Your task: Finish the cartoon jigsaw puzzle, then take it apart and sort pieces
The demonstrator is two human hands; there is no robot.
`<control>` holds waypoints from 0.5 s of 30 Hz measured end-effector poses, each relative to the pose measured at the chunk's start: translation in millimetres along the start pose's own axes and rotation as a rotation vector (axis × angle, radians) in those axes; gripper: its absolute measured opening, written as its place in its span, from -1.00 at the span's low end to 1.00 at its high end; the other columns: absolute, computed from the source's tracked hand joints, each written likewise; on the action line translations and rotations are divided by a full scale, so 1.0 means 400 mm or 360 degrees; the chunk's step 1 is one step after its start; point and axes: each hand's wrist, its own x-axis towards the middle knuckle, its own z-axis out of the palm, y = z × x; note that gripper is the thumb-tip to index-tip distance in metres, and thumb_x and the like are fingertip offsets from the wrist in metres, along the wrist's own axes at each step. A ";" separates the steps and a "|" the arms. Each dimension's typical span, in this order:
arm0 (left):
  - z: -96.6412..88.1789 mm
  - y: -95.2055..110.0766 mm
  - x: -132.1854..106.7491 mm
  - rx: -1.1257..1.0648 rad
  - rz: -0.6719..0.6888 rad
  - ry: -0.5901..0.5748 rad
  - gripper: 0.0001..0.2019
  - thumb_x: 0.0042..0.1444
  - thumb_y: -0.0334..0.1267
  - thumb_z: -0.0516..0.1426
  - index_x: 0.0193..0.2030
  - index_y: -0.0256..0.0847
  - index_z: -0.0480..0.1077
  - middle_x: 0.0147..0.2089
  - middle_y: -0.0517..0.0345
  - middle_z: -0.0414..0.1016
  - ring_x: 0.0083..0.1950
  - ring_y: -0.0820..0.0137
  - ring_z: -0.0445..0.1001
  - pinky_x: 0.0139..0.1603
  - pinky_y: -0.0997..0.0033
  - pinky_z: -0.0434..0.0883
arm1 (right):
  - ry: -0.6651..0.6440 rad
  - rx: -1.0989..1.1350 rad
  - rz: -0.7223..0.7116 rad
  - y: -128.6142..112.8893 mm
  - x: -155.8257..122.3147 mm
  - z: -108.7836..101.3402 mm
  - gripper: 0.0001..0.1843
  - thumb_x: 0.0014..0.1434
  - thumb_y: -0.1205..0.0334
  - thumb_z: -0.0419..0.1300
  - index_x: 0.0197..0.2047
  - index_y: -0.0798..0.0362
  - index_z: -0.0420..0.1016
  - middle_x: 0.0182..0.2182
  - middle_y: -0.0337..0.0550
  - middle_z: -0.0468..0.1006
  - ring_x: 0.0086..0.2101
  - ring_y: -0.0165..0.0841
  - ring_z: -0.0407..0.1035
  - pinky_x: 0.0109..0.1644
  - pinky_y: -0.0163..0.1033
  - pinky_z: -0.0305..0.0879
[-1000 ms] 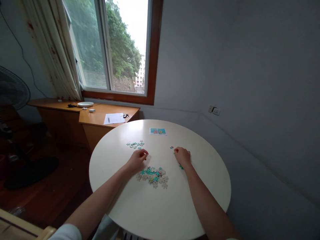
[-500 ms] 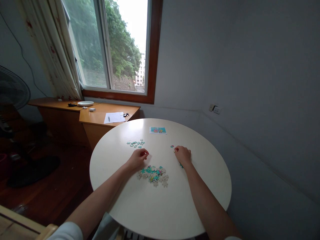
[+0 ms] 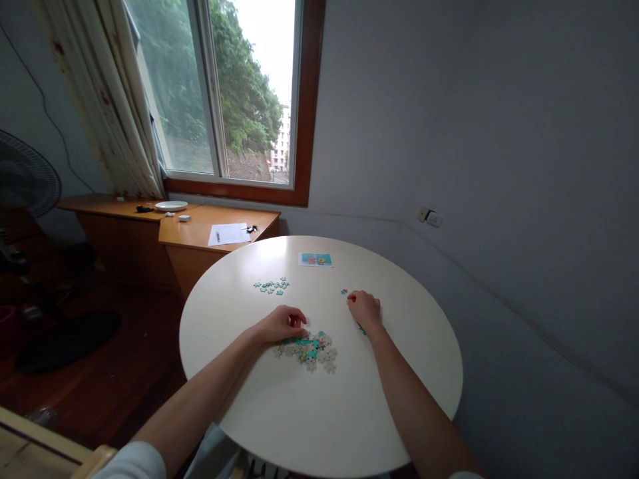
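Observation:
My left hand (image 3: 284,324) hovers at the back edge of a pile of jigsaw puzzle pieces (image 3: 319,352), its thumb and fingers bent and apart with nothing visible between them. Teal, pink and grey-backed pieces are mixed in this pile. On the right of the table, my right hand (image 3: 365,309) is closed, with its fingertips down on a small puzzle piece (image 3: 348,303) that is mostly hidden. Just beyond those fingers lies a pink and teal piece (image 3: 344,291). Another teal piece (image 3: 362,329) peeks out beside the right wrist.
A round white table (image 3: 309,419) bears everything. Farther back lie a group of teal pieces (image 3: 271,286) and a picture card (image 3: 315,259). Beyond its left edge stands a wooden desk (image 3: 194,229) with paper (image 3: 228,234), keys and a white plate (image 3: 171,206). A fan (image 3: 27,173) stands far left.
My left hand has moved right and toward me, from beside the pile to over its back edge, its fingers more apart. The right hand has stayed almost in place.

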 end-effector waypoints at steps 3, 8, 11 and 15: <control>0.002 -0.006 0.002 -0.0004 -0.0006 -0.0044 -0.70 -0.14 -0.10 0.25 -0.31 -0.28 0.49 -0.54 0.25 0.31 -0.50 0.53 0.21 -0.47 0.52 0.21 | -0.0007 0.0002 0.0004 -0.001 0.001 0.000 -0.72 0.15 0.29 0.02 -0.21 -0.01 0.56 -0.17 -0.08 0.56 -0.13 -0.25 0.37 -0.10 -0.18 0.10; 0.004 0.001 0.001 0.0159 0.0166 -0.0074 -0.73 -0.15 -0.12 0.25 -0.32 -0.25 0.52 -0.45 0.18 0.35 -0.45 0.51 0.25 -0.42 0.52 0.25 | -0.0010 0.0020 0.0013 -0.005 -0.001 -0.005 -0.70 0.15 0.31 0.01 -0.21 -0.02 0.56 -0.16 -0.08 0.56 -0.13 -0.25 0.37 -0.09 -0.17 0.10; 0.005 0.010 -0.001 0.0301 0.0252 -0.0079 -0.77 -0.14 -0.15 0.25 -0.34 -0.22 0.53 -0.43 0.17 0.35 -0.44 0.51 0.26 -0.39 0.51 0.26 | -0.0020 0.0031 0.0016 -0.007 -0.003 -0.009 -0.69 0.15 0.31 0.00 -0.20 -0.02 0.56 -0.16 -0.08 0.55 -0.12 -0.24 0.36 -0.08 -0.17 0.11; 0.007 0.015 -0.003 0.0355 0.0260 -0.0072 -0.82 -0.12 -0.19 0.23 -0.36 -0.22 0.51 -0.42 0.16 0.34 -0.44 0.50 0.26 -0.37 0.50 0.27 | -0.0037 0.0048 0.0012 -0.008 -0.004 -0.011 -0.69 0.15 0.31 -0.01 -0.20 -0.02 0.56 -0.15 -0.08 0.55 -0.11 -0.24 0.35 -0.07 -0.17 0.11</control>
